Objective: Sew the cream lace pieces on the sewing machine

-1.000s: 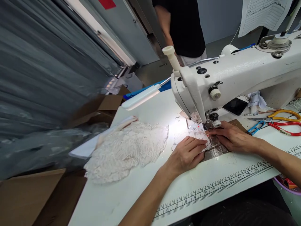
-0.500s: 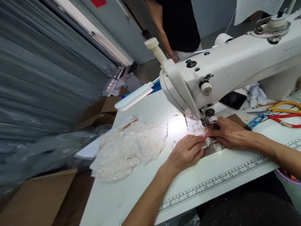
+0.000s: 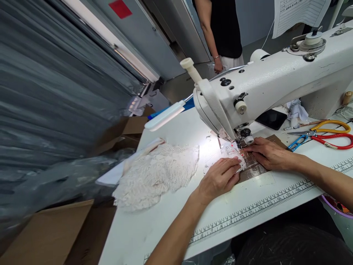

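Observation:
My left hand rests on the table with its fingers closed on the near edge of a white lace piece. This lace lies under the presser foot of a white sewing machine, with small red marks on it. My right hand is just right of the presser foot, fingers stretched towards the lace edge over a shiny brown-taped plate. Whether its fingertips touch the lace is hard to see. A bunched heap of white lace fabric lies to the left of my hands.
Yellow-handled scissors, red-handled scissors and blue thread snips lie right. A black phone sits under the machine arm. A lit lamp reaches over the table. Cardboard boxes stand left; a person stands behind.
My right fingers reached the lace edge near my left fingertips, then drew back towards the presser foot. My left hand stays on the lace. The camera view has shifted; the person's hand now shows.

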{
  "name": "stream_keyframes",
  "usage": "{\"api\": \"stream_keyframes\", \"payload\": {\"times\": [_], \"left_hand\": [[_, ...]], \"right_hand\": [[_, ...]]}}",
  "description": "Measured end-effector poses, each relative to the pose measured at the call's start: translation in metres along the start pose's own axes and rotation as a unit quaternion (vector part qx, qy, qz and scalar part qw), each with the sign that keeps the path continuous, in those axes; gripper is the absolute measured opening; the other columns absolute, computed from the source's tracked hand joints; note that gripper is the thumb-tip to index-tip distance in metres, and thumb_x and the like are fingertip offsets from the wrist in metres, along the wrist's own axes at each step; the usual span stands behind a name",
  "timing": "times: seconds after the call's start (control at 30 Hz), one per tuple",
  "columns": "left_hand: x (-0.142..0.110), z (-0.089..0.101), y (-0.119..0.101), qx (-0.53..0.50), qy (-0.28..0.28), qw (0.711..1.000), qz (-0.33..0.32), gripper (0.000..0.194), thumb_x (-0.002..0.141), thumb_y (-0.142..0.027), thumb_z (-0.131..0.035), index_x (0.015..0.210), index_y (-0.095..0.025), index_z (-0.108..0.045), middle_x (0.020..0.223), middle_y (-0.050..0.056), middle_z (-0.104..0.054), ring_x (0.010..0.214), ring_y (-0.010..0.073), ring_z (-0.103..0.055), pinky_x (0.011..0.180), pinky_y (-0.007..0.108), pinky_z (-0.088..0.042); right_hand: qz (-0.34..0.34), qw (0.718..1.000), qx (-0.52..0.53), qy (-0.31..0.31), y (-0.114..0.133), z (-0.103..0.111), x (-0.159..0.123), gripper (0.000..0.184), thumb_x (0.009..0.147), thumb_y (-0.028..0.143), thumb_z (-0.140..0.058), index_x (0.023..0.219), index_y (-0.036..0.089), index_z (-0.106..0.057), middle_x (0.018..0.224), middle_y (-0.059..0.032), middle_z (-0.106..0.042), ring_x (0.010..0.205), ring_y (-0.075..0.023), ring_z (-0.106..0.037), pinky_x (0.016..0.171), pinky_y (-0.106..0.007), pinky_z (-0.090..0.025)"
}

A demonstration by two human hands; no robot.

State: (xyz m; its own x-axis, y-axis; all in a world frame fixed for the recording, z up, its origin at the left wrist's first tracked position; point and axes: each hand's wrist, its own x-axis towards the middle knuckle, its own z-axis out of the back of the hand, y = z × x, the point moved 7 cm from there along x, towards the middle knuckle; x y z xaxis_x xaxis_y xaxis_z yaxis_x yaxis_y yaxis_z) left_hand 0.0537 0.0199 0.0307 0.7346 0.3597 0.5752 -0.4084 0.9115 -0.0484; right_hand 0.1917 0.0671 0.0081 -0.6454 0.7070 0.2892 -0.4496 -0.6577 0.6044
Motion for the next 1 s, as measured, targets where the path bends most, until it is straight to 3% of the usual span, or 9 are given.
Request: {"api": "stream_keyframes", "payload": {"times": [0.17, 0.4, 0.73, 0.87, 1.0], "left_hand": [[0.000, 0.001, 0.000, -0.002, -0.011, 1.000, 0.001, 0.014, 0.089, -0.006, -0.054, 0.099, -0.013, -0.060, 0.094, 0.008, -0.070, 0.087, 0.0180, -0.070, 0.076, 0.036, -0.064], [0.000, 0.001, 0.000, 0.000, -0.013, 1.000, -0.014, 0.012, 0.089, -0.006, -0.053, 0.098, -0.012, -0.059, 0.096, 0.010, -0.069, 0.089, 0.0186, -0.069, 0.080, 0.037, -0.063], [-0.003, 0.000, 0.000, 0.044, -0.004, 0.999, -0.006, 0.010, 0.090, -0.009, -0.052, 0.095, -0.013, -0.059, 0.095, 0.009, -0.070, 0.089, 0.0183, -0.070, 0.089, 0.041, -0.060], [-0.002, 0.001, 0.001, 0.049, -0.007, 0.999, 0.001, 0.011, 0.090, -0.011, -0.053, 0.099, -0.014, -0.059, 0.093, 0.007, -0.071, 0.087, 0.0168, -0.070, 0.090, 0.040, -0.060], [-0.002, 0.002, 0.003, 0.031, -0.017, 0.999, 0.006, 0.011, 0.090, -0.013, -0.054, 0.100, -0.015, -0.059, 0.093, 0.006, -0.070, 0.087, 0.0161, -0.070, 0.087, 0.038, -0.061]], "right_hand": [[0.005, 1.000, -0.011, -0.005, 0.003, 0.002, -0.001, 0.039, 0.092, 0.012, -0.039, 0.119, 0.015, -0.066, 0.102, -0.0113, -0.060, 0.097, -0.0201, -0.056, 0.088, -0.036, -0.050], [0.076, 0.994, -0.070, 0.044, 0.014, -0.006, -0.005, 0.034, 0.092, 0.016, -0.048, 0.115, 0.026, -0.071, 0.110, -0.0105, -0.059, 0.104, -0.0228, -0.056, 0.091, -0.042, -0.047], [0.077, 0.983, -0.154, 0.062, 0.019, -0.010, -0.005, 0.034, 0.095, 0.019, -0.046, 0.119, 0.028, -0.069, 0.109, -0.0120, -0.060, 0.103, -0.0256, -0.052, 0.085, -0.044, -0.046], [0.082, 0.984, -0.147, 0.050, 0.020, -0.009, -0.004, 0.034, 0.094, 0.019, -0.047, 0.118, 0.027, -0.069, 0.108, -0.0120, -0.060, 0.102, -0.0262, -0.052, 0.085, -0.045, -0.046], [0.051, 0.996, -0.070, 0.036, 0.012, -0.006, -0.003, 0.039, 0.093, 0.014, -0.044, 0.123, 0.023, -0.066, 0.112, -0.0111, -0.061, 0.103, -0.0226, -0.055, 0.090, -0.042, -0.046]]}}
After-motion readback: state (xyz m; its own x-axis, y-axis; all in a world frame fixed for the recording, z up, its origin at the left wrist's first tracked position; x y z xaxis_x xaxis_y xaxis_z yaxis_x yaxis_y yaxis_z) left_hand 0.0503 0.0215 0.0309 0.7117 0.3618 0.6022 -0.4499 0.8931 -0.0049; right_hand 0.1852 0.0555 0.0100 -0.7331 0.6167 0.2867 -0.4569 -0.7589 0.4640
